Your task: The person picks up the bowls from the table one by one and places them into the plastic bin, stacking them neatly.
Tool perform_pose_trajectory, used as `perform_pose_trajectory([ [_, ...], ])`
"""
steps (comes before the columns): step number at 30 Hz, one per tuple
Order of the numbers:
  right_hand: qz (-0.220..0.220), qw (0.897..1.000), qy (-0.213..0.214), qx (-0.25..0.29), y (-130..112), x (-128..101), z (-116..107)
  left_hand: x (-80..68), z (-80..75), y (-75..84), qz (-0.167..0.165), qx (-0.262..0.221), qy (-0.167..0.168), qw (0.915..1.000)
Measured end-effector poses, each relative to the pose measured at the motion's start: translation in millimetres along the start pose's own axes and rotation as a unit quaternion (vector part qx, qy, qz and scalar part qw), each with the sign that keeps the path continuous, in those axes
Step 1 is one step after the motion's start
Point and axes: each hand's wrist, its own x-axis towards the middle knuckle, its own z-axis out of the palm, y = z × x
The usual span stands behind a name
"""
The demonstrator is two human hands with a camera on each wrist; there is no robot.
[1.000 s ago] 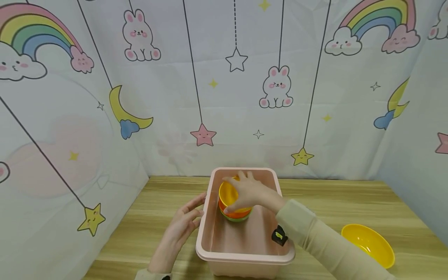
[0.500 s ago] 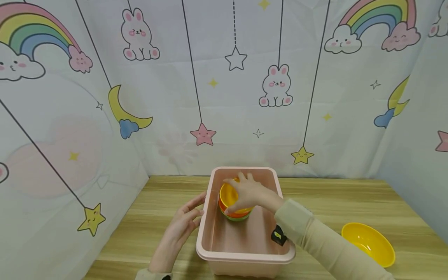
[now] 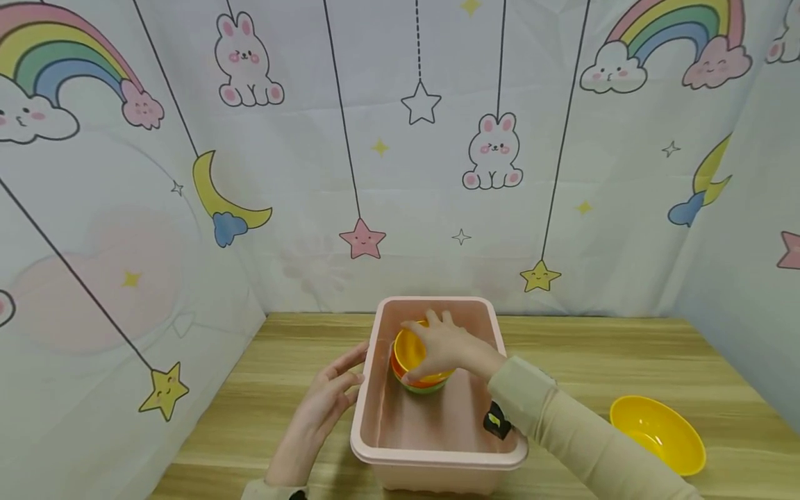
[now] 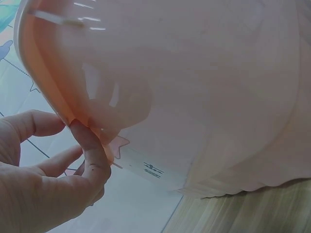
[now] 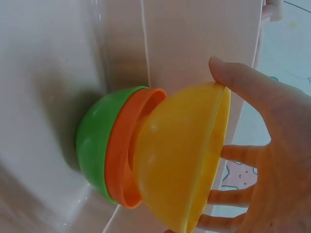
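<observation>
Bowl (image 5: 175, 150), yellow, held over orange bowl (image 5: 119, 150) and green bowl (image 5: 95, 136) inside pink bin (image 3: 437, 457), right hand (image 3: 446, 345) gripping across its rim, probably best hold for light, stiff, slick plastic; left hand (image 3: 329, 394) relaxed, fingers touching bin edge.

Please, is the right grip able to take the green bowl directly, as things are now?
Probably not: the right grip holds a yellow bowl at its rim, over the orange bowl, which sits in the green bowl. The green bowl's outer side shows, so an emptied grip might reach it.
</observation>
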Motion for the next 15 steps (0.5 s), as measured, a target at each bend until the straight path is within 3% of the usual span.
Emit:
perform_pose_trajectory([
  [15, 0.009, 1.000, 0.003, 0.012, 1.7, 2.1, 5.3, 0.4, 0.1, 0.2, 0.004, 0.002, -0.005, 1.0000],
])
